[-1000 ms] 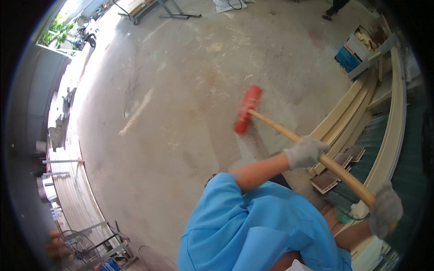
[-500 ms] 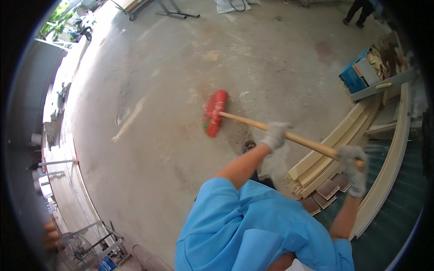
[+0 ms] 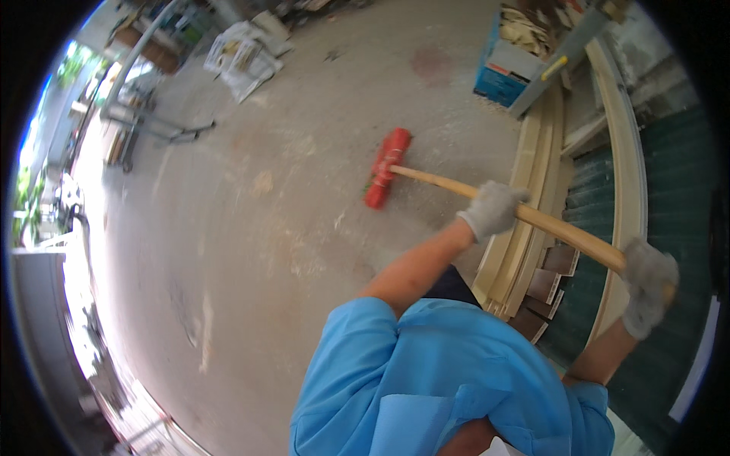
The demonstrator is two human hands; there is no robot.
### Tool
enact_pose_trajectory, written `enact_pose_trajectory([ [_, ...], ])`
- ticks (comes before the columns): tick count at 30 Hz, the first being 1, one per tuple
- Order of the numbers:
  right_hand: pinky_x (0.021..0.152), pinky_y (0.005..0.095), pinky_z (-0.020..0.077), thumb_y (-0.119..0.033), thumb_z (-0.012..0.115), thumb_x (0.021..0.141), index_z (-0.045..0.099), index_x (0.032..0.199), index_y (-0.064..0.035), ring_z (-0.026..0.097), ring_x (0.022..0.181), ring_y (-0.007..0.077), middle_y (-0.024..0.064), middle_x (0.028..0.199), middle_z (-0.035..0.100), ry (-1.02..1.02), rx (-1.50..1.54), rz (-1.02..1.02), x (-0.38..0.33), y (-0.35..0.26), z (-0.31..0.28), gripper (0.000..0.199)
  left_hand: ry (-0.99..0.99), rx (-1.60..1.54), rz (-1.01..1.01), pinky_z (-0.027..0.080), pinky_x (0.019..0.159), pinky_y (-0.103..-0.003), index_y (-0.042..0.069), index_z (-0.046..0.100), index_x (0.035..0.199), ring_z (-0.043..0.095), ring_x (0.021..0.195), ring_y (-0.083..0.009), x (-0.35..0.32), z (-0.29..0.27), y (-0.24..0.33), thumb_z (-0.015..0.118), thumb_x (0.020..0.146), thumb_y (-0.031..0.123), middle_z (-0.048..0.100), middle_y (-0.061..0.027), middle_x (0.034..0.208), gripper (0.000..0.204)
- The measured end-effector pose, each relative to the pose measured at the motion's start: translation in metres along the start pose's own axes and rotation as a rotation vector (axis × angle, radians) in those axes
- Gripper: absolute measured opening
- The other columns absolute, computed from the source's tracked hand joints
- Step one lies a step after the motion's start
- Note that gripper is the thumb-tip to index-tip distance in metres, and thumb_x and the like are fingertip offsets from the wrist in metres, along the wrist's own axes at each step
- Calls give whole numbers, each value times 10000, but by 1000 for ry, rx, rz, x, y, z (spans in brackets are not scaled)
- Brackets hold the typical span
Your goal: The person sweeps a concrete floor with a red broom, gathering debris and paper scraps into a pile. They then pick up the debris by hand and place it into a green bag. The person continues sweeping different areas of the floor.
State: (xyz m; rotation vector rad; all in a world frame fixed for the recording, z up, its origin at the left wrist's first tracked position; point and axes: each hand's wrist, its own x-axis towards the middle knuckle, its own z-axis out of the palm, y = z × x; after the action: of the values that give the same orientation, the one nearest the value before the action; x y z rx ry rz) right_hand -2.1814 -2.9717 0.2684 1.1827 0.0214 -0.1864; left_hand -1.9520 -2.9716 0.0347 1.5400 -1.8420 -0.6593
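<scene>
A push broom with a red head and a long wooden handle reaches out ahead of me. Its head rests on the dusty concrete floor. My left hand, in a pale work glove, is wrapped round the middle of the handle. Near the handle's end, my right hand, gloved likewise, grips it close to my right side. The bristles are mostly hidden under the head.
Long pale boards lie on my right beside brown sample pieces and dark green corrugated sheeting. Beyond them stands a blue-and-white box of scraps. White sacks and a metal stand are at the far left.
My view has turned to the right. Both hands and the broom have shifted rightward in the picture, the head slightly up as well; the grip is unchanged.
</scene>
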Motion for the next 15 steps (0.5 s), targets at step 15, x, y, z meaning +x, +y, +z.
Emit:
enact_pose_trajectory([
  [15, 753, 325, 450, -277, 579, 939, 457, 762, -168, 537, 652, 179, 12, 700, 558, -450, -2542, -1821, -65, -95, 124, 241, -374, -19, 291, 487, 759, -469, 169, 657, 1010, 637, 797, -370, 252, 64, 0, 664, 735, 124, 667, -136, 803, 278],
])
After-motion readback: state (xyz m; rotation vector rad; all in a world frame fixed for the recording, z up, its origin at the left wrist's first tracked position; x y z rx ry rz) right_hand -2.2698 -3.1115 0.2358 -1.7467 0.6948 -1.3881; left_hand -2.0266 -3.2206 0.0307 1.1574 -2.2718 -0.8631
